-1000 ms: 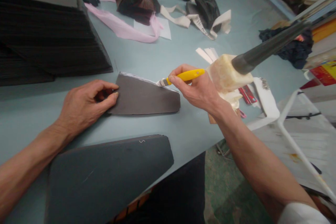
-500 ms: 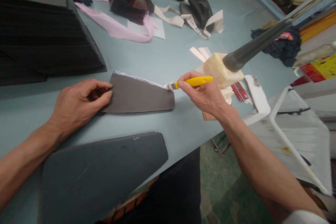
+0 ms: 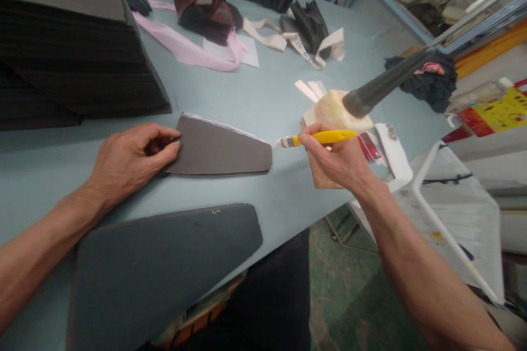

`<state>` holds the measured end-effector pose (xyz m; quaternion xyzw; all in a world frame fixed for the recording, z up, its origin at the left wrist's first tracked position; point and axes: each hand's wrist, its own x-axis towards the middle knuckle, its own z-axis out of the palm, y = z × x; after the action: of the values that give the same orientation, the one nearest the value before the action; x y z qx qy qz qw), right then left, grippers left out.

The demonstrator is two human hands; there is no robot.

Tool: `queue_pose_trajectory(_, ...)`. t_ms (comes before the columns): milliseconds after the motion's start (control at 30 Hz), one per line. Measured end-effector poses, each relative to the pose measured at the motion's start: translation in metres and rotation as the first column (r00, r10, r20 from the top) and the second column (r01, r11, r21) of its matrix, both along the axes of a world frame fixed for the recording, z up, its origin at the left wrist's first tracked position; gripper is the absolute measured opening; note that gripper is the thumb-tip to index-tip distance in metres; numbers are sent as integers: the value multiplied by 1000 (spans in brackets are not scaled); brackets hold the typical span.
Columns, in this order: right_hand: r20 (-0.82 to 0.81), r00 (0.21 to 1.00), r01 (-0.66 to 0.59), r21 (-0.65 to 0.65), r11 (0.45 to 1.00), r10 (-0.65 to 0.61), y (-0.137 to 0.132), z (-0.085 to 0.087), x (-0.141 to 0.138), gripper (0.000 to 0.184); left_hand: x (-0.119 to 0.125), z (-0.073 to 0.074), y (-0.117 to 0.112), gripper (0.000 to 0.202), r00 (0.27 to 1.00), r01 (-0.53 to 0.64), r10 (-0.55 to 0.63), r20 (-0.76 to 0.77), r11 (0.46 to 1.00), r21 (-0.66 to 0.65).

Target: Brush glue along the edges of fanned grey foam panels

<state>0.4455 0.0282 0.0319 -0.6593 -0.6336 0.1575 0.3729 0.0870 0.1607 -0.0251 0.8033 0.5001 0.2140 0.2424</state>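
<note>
A small grey wedge-shaped stack of fabric pieces (image 3: 220, 149) lies flat on the pale blue table (image 3: 255, 98). My left hand (image 3: 132, 160) pinches its narrow left end, fingers closed on it. My right hand (image 3: 335, 158) grips a yellow-handled brush (image 3: 317, 137) with its bristle tip pointing left, a short gap away from the stack's right end. Just behind that hand stands a glue-crusted pot (image 3: 337, 111) with a dark handle (image 3: 387, 83) sticking out.
A large dark grey fabric piece (image 3: 160, 263) lies at the near table edge. A tall pile of dark cut pieces (image 3: 69, 49) fills the far left. Pink ribbon (image 3: 185, 49), dark fabric bundles (image 3: 209, 8) and white strips lie at the back. The table's right edge drops to the floor.
My right hand has drawn the brush rightward, off the stack's upper edge and clear of its right end. My left hand has kept its hold on the stack.
</note>
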Motion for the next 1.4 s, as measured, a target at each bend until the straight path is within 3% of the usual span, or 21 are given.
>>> queue_pose_trajectory(233, -107, 992, -57, 98, 994, 67, 4, 10, -41, 35, -1, -7, 2, 50, 999, 34, -34, 12, 999, -1)
queue_pose_trajectory(533, -266, 929, -253, 52, 966, 257, 23, 7, -110, 29, -6, -18, 4, 41, 989, 94, -97, 110, 995, 30)
queue_pose_trajectory(667, -264, 913, -319, 16, 948, 312, 27, 4, -128, 26, -4, -18, 4, 38, 986, 94, -97, 135, 995, 32)
queue_pose_trajectory(867, -248, 903, -367, -20, 930, 351, 31, -7, -139, 41, -2, -20, 3, 35, 984, 91, -98, 146, 994, 54)
queue_pose_trajectory(1233, -251, 880, -420, -11, 907, 404, 37, -8, -147, 45, -1, -19, 2, 35, 989, 67, -74, 127, 996, 58)
queue_pose_trajectory(1400, -128, 900, -426, -44, 904, 417, 39, -7, -147, 39, 0, -20, 2, 33, 990, 61, -67, 128, 997, 54)
